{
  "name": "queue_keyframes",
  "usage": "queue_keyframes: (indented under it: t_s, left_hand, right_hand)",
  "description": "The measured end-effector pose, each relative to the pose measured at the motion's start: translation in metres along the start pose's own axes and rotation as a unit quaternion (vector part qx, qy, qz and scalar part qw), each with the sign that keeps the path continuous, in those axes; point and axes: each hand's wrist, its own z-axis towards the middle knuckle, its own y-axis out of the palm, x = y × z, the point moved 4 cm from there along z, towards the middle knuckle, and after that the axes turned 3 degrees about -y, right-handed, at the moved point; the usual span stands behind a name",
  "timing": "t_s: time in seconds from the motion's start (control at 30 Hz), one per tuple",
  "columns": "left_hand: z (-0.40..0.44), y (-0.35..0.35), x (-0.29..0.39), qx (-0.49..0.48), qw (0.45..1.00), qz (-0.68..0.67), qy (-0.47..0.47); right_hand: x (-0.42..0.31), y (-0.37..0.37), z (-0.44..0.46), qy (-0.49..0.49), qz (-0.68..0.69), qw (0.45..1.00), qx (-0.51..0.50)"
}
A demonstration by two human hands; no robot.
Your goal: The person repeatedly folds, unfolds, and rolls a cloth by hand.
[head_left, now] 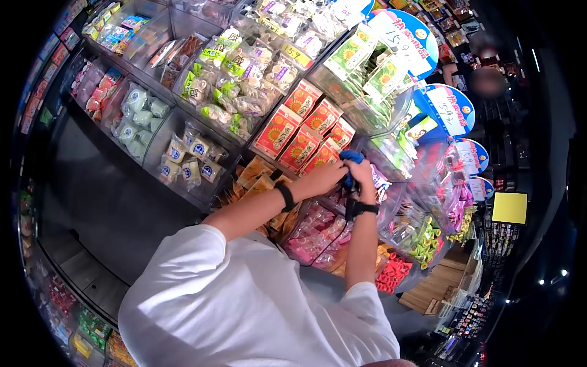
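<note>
A crumpled blue cloth (351, 156) is bunched between my two hands, above the front edge of the snack bins. My left hand (324, 178) reaches in from the left, its fingers closed at the cloth's lower left side. Closed around the cloth's right side is my right hand (361, 172). Parts of the fingers on both hands are hidden. Just beyond my left hand stand several red-orange boxes (277, 131) with a sunflower picture. Brown packets (255, 173) lie below my left forearm.
Clear-walled bins hold wrapped snacks (235, 67), white-green cups (139, 116) and green packets (385, 76). Blue price signs (449, 110) stick out along the right. Pink packets (315, 235) fill a bin between my forearms. A thin black cable (333, 243) hangs near my right wrist.
</note>
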Motion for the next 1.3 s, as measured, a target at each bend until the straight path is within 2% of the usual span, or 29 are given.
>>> queue_keyframes:
  t_s: [0.03, 0.1, 0.17, 0.23, 0.3, 0.33, 0.43, 0.5, 0.57, 0.63, 0.7, 0.73, 0.77, 0.8, 0.93, 0.97, 1.03, 1.1, 1.17, 1.23, 1.27, 1.3]
  left_hand:
    - [0.015, -0.006, 0.001, 0.021, 1.000, 0.012, 0.010]
    - [0.037, -0.011, 0.004, 0.037, 0.995, 0.091, 0.007]
    - [0.046, -0.007, -0.001, 0.008, 0.988, 0.150, -0.041]
    - [0.039, -0.005, -0.004, -0.021, 0.987, 0.136, -0.083]
    - [0.015, -0.002, 0.003, -0.003, 0.977, 0.210, -0.032]
    - [0.005, 0.000, 0.006, -0.010, 0.981, 0.189, -0.032]
    - [-0.031, 0.000, 0.030, -0.064, 0.985, 0.156, -0.031]
    - [-0.040, 0.016, 0.021, -0.048, 0.992, 0.114, 0.003]
    - [-0.034, 0.009, 0.025, -0.054, 0.994, 0.098, -0.003]
    - [-0.015, 0.008, 0.025, -0.015, 0.998, 0.066, 0.015]
    - [0.008, 0.010, 0.022, 0.026, 0.998, 0.049, 0.009]
    - [0.018, 0.013, 0.018, 0.008, 0.999, 0.053, 0.010]
    - [0.026, 0.016, 0.015, -0.011, 0.998, 0.057, 0.010]
    - [0.028, 0.016, 0.015, 0.033, 0.996, 0.075, 0.021]
    - [0.015, 0.016, 0.013, 0.071, 0.982, 0.165, 0.058]
    - [0.008, 0.011, 0.015, 0.090, 0.986, 0.129, 0.063]
    - [-0.003, 0.005, 0.019, 0.075, 0.991, 0.096, 0.047]
    - [-0.013, 0.008, 0.016, 0.024, 0.999, 0.029, 0.026]
    - [-0.025, 0.006, 0.022, 0.035, 0.999, -0.015, 0.024]
    - [-0.041, 0.011, 0.023, -0.023, 0.996, -0.082, 0.026]
    - [-0.049, -0.001, 0.033, -0.021, 0.995, -0.091, 0.039]
    - [-0.054, 0.006, 0.030, -0.063, 0.994, -0.088, 0.028]
  right_hand:
    - [-0.012, -0.008, 0.012, 0.015, -0.003, 1.000, -0.008]
    - [-0.008, -0.021, 0.037, 0.119, -0.101, 0.987, 0.031]
    - [0.005, -0.024, 0.057, 0.129, -0.110, 0.984, 0.051]
    - [-0.004, -0.022, 0.049, 0.126, -0.124, 0.982, 0.063]
    - [0.001, -0.016, 0.037, 0.096, -0.090, 0.989, 0.072]
    - [0.001, -0.009, 0.025, 0.046, -0.006, 0.998, 0.042]
    - [0.033, 0.011, 0.002, 0.051, -0.037, 0.997, 0.040]
    - [-0.036, 0.005, -0.035, 0.007, -0.031, 0.999, 0.029]
    - [0.019, 0.010, 0.009, -0.059, 0.054, 0.996, 0.025]
    - [-0.003, -0.010, 0.017, 0.052, -0.106, 0.990, 0.082]
    - [-0.019, -0.017, 0.023, 0.042, -0.137, 0.985, 0.094]
    - [-0.016, -0.018, 0.029, 0.032, -0.140, 0.984, 0.106]
    - [-0.016, -0.018, 0.029, 0.035, -0.135, 0.982, 0.126]
    - [-0.016, -0.018, 0.026, 0.024, -0.102, 0.985, 0.140]
    - [-0.004, -0.006, 0.009, -0.049, 0.013, 0.977, 0.208]
    - [-0.005, -0.002, 0.003, -0.073, 0.031, 0.976, 0.202]
    - [-0.009, 0.004, -0.018, -0.128, 0.032, 0.957, 0.258]
    - [-0.019, 0.006, -0.042, -0.138, -0.038, 0.969, 0.203]
    - [-0.025, 0.011, -0.070, -0.137, 0.022, 0.970, 0.197]
    - [-0.031, 0.019, -0.091, -0.145, 0.104, 0.963, 0.200]
    - [-0.010, 0.024, -0.091, -0.153, 0.125, 0.966, 0.168]
    - [-0.014, 0.028, -0.102, -0.113, 0.130, 0.968, 0.182]
